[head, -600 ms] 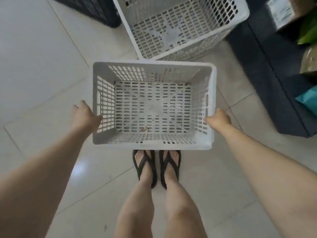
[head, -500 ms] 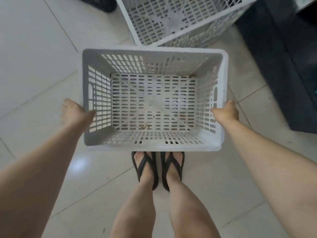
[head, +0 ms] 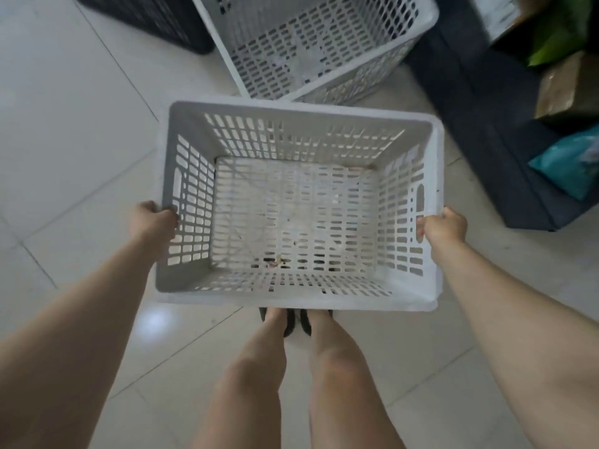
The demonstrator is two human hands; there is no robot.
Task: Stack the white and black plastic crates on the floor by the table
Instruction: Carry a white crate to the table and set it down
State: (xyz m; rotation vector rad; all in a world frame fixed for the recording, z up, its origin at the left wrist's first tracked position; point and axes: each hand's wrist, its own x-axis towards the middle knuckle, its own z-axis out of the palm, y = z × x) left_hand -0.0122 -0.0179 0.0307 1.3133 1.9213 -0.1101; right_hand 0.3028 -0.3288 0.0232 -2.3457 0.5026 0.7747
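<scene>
My left hand (head: 152,218) and right hand (head: 445,225) clamp opposite walls of a white crate (head: 298,283), held level above the floor (head: 81,131) for nesting into another crate (head: 324,43) just ahead.

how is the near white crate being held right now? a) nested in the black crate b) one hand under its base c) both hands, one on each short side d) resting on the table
c: the left hand and right hand grip opposite short sides of the white crate, held above the feet.
</scene>
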